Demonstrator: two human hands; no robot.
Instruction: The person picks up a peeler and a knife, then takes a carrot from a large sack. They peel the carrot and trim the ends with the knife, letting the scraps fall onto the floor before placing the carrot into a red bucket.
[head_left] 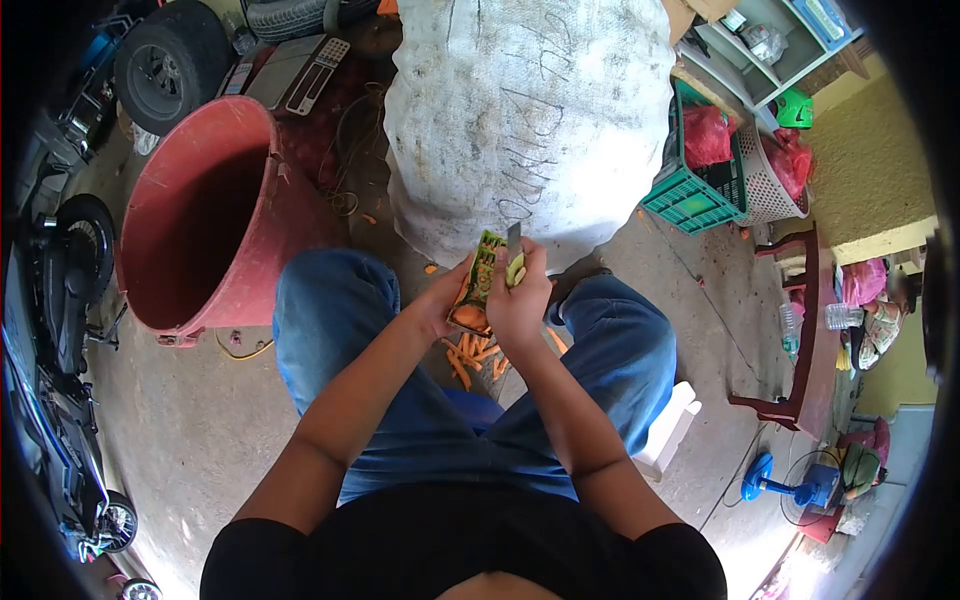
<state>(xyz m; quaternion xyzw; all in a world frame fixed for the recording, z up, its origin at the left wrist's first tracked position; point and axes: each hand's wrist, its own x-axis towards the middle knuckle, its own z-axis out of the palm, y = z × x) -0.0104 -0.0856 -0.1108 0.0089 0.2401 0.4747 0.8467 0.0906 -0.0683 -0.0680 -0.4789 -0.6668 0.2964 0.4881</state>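
Observation:
Between my knees, my left hand [443, 298] is wrapped around the left side of a long piece [484, 268] with a patterned green face and an orange lower end; its exact kind I cannot tell. My right hand [522, 300] is closed on a knife, its grey blade [514, 240] pointing up and away from me beside the green face. A pale green piece [516, 270] shows at the right fingers. Below both hands, orange strips [466, 358] lie scattered on the concrete floor.
A large white woven sack [530, 120] with handwriting stands right in front. To the left is a red tub [265, 215], with a motorcycle [60, 420] farther out. Green crate [700, 195], dark red wooden frame [805, 350] and blue fan [790, 487] are on the right.

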